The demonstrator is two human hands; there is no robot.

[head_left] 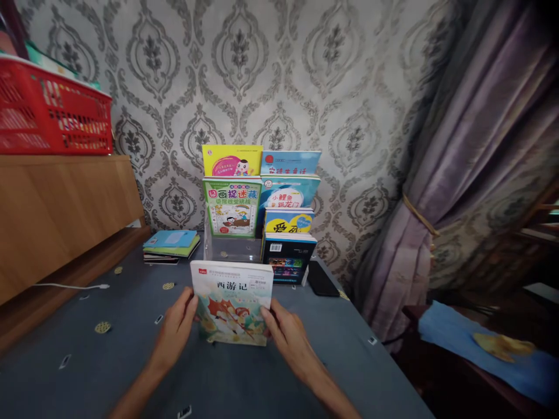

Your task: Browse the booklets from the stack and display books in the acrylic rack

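A picture book [231, 305] with a pale cover and Chinese title stands upright between my hands, its front facing me. My left hand [177, 320] grips its left edge, and my right hand [288, 331] grips the right edge; the fingers behind the cover are hidden. Just beyond it is a clear tiered book stand [233, 249]. In the stand's left column are a green book [233, 209] and a yellow book [231, 160] behind it. The right column holds several books, with a black book [288, 259] in front and a blue book [292, 189] further back.
Left of the stand lies a stack of thin books [171, 241]. A black phone-like slab [322, 279] rests at the right. A white cable [74, 286] crosses the dark tablecloth [131, 349]. A red basket [56, 107] sits on a wooden cabinet [65, 215]; a curtain [419, 174] hangs right.
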